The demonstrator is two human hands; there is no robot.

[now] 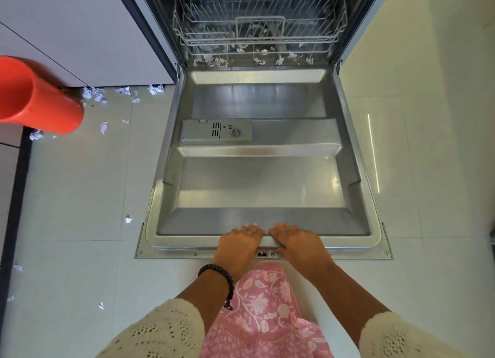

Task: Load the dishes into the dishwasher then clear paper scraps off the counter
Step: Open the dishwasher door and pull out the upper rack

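Observation:
The dishwasher door (262,181) lies folded down flat in front of me, its steel inner face up. My left hand (238,244) and my right hand (298,244) both grip the door's near top edge, fingers curled over the rim, side by side. Behind the door, the lower wire rack (259,33) sits inside the tub with no dishes visible in it. White paper scraps (241,56) lie along the tub's front lip under the rack. An orange cup (37,98) lies on its side at the left edge of view, on a surface near me.
More paper scraps (99,96) are scattered on the tiled floor left of the door, near the base of the grey cabinet (80,31). A detergent compartment (217,131) sits on the door's inner face. Pale floor tiles (417,170) flank the door on the right.

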